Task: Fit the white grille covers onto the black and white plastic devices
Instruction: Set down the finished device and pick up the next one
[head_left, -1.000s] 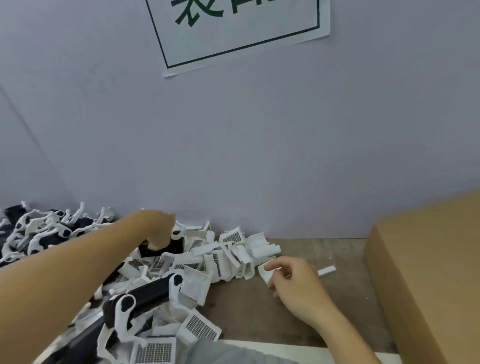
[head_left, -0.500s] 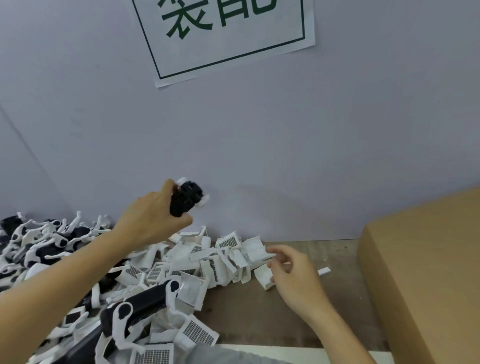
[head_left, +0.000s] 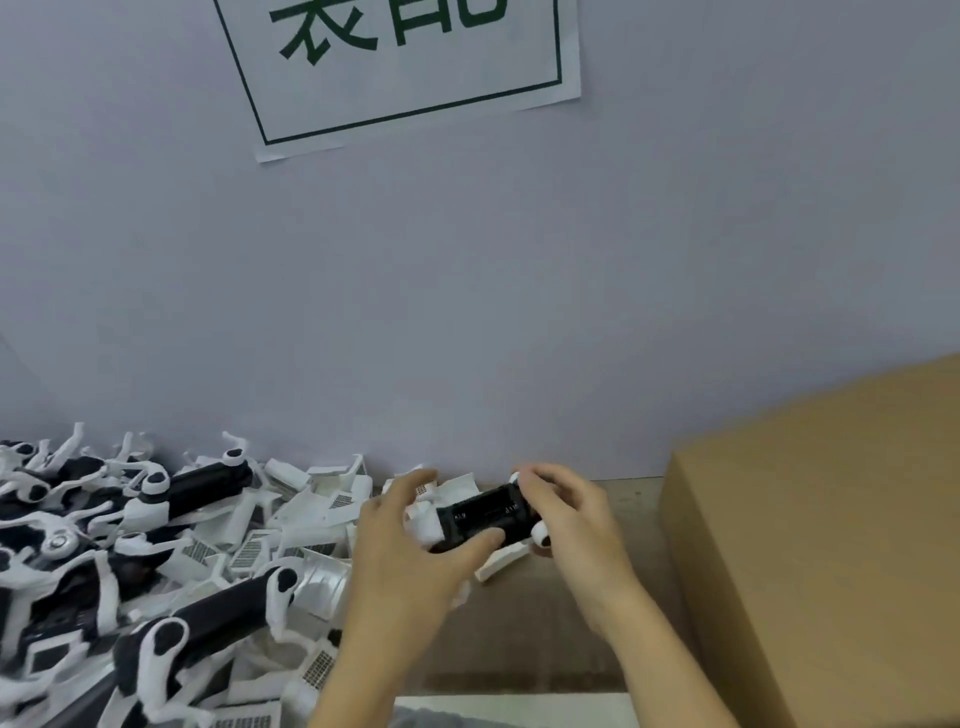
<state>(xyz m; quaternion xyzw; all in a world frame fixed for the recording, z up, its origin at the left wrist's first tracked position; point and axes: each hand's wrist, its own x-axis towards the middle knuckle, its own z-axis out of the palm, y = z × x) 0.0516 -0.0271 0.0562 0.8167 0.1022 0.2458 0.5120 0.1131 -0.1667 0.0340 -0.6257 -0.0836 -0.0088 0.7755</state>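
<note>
Holding device (head_left: 485, 514) | left hand (head_left: 410, 551) grip clamped | right hand (head_left: 566, 519) grip clamped

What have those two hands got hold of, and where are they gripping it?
One black and white device, held between both hands. The left hand grips its left end, thumb along the near edge; the right hand grips its right end, fingers curled over the top.

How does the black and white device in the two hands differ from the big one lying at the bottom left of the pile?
The held device is off the table, gripped by the left hand and the right hand; the pile device lies untouched among white grille covers. The held device lies nearly level across the view; the pile device slants up to the right. Both have a black body with white end parts.
</note>
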